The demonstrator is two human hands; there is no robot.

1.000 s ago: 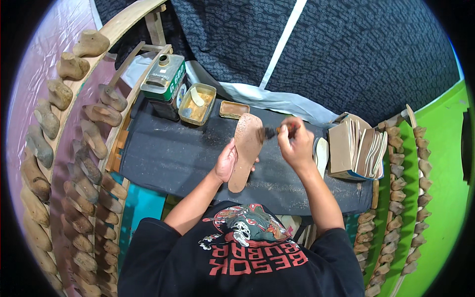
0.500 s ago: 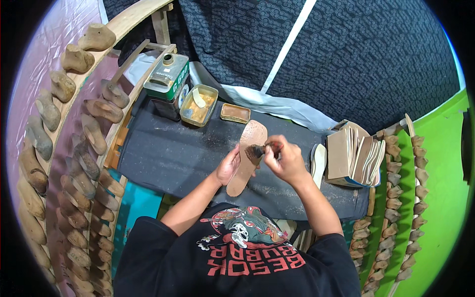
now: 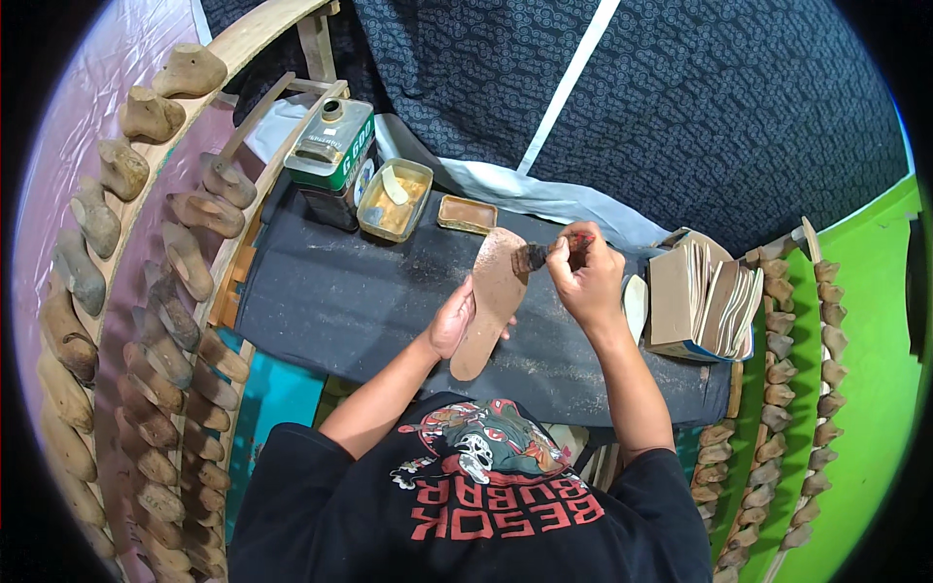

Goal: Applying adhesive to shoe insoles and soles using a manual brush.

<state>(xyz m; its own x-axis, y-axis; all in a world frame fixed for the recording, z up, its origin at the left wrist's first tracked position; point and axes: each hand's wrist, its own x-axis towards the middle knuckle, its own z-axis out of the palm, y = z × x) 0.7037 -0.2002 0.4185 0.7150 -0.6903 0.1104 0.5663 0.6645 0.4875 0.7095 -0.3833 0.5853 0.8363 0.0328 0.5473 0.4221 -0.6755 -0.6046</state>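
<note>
My left hand grips a tan insole by its narrow middle, with the thumb on its left edge and fingertips showing past the right edge. The insole is held up over the table, its wide end pointing away from me. In my right hand is a dark brush with a bit of red at its handle. The bristles touch the right edge of the insole's wide end. Beyond the insole lies a small rectangular tin of brown stuff.
A dark cloth covers the table. At the back left stand a metal can and an open container with a pale strip inside. A box of insole pieces stands at right, beside a pale sole. Racks of wooden shoe lasts flank both sides.
The brush has moved up and right, from the middle of the insole to the edge of its wide end. My left hand still holds the insole; the view has shifted slightly.
</note>
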